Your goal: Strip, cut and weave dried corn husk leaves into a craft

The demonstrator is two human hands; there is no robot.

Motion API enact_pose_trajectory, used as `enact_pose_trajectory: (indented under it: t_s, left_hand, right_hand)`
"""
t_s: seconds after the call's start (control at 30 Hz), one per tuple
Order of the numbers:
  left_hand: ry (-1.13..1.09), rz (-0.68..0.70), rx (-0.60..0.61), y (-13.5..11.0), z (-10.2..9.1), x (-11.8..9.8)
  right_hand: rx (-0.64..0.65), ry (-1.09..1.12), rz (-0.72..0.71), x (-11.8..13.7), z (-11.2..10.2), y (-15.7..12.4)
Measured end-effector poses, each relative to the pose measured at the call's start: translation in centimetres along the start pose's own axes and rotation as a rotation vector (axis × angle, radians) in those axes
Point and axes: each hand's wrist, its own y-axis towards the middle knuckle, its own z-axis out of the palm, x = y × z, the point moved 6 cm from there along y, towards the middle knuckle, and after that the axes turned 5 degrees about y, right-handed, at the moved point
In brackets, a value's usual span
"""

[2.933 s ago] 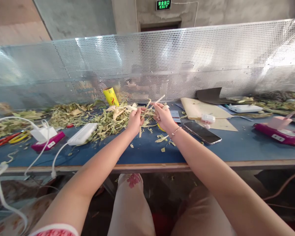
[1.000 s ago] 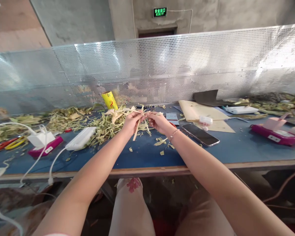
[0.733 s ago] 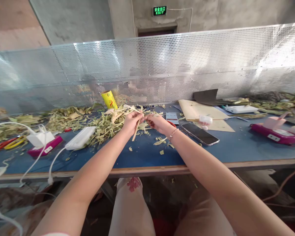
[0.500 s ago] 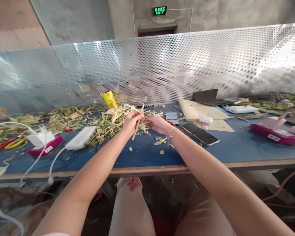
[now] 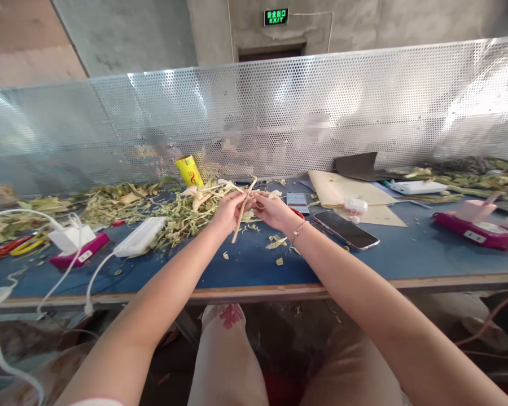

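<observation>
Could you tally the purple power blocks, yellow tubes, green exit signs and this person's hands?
Purple power blocks: 2
Yellow tube: 1
Green exit sign: 1
Hands: 2 (left hand, holding a pale stalk; right hand)
Total: 6

The person wears a slim bracelet (image 5: 298,230) on the right wrist (image 5: 293,224), a white-hemmed sleeve (image 5: 96,402) and pink-flowered pale trousers (image 5: 227,358).

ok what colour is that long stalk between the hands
The stalk is pale yellowish tan; it shows best in the head view, at its lower end.
</observation>
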Motion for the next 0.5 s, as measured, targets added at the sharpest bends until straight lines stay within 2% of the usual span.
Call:
enact_pose_trajectory:
  t_s: [0.1, 0.23, 0.4, 0.5]
  left_hand:
    - [0.019, 0.019, -0.008, -0.1, 0.0, 0.1]
    - [0.148, 0.09, 0.009, 0.3, -0.2, 0.3]
    - [0.365, 0.41, -0.039, -0.1, -0.6, -1.6]
    - [0.377, 0.408, 0.031, -0.7, -0.1, -2.1]
  right_hand:
    - [-0.063, -0.03, -0.068, 0.2, -0.4, 0.1]
    - [-0.051, -0.067, -0.115, 0.5, -0.3, 0.1]
    - [-0.025, -0.019, -0.039, 0.5, 0.0, 0.0]
    - [0.0, 0.02, 0.035, 0.4, 0.1, -0.2]
